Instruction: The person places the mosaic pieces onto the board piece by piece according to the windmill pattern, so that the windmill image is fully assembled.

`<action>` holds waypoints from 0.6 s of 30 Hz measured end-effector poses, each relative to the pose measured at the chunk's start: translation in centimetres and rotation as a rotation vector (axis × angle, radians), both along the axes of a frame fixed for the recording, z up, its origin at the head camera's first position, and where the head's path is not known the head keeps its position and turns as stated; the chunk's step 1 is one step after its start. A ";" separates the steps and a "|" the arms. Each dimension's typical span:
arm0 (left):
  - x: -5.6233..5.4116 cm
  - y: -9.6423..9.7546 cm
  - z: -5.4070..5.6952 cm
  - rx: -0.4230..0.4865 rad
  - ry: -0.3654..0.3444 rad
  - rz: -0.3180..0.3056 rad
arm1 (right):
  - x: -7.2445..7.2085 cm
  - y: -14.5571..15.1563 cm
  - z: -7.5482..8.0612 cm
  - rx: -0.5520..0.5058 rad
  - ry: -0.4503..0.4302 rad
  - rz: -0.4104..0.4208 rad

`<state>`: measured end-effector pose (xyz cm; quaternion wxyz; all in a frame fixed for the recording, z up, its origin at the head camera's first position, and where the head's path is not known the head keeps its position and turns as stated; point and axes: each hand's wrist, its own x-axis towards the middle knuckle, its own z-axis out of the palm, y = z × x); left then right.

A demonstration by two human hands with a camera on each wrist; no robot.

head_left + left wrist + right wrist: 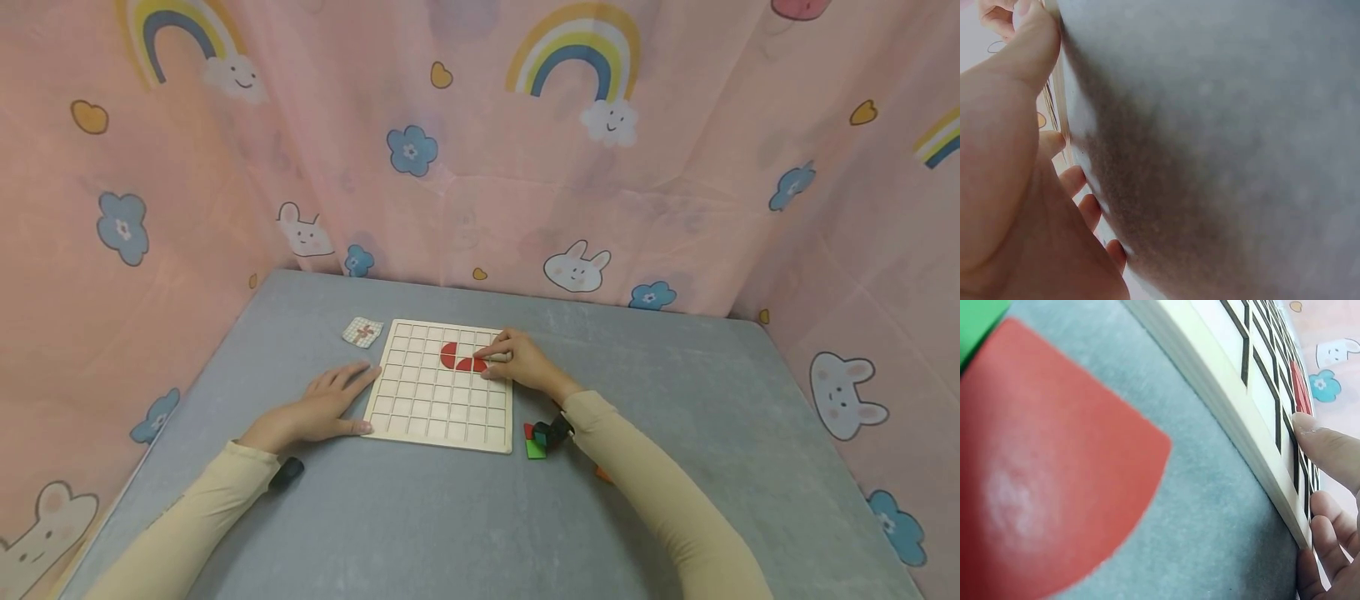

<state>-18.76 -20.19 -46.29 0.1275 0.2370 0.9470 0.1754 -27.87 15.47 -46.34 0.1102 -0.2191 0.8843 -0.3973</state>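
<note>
A square wooden grid board (435,408) lies flat on the table. Several red quarter-circle pieces (448,356) sit in cells of its upper half. At the board's right side, my right hand (525,362) has thumb and index finger at the rightmost red quarter-circle piece (480,365), pinching it at the grid. In the right wrist view the thumb (1319,440) reaches the red on the board while the other fingers rest near its edge. My left hand (318,408) lies with fingers extended, thumb and index finger touching the board's left edge.
A small card (363,332) with a red pinwheel pattern on a grid lies left of the board. Beside the right wrist are a green piece (536,450) and a red piece (1054,469); an orange piece (603,474) shows under the sleeve. A patterned pink curtain (480,192) surrounds the table.
</note>
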 end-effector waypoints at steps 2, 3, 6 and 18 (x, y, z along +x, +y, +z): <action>0.0 0.0 0.0 0.000 0.001 0.000 | 0.0 0.0 -0.1 0.006 0.004 -0.001; 0.0 0.0 -0.1 0.000 0.000 0.001 | -0.1 0.0 -0.1 0.007 0.004 -0.003; -0.1 0.0 -0.1 -0.001 -0.002 0.004 | -0.1 0.0 -0.2 0.004 0.000 -0.009; -0.2 -0.1 -0.1 -0.006 -0.018 0.011 | 0.6 0.5 0.5 -0.059 0.076 -0.070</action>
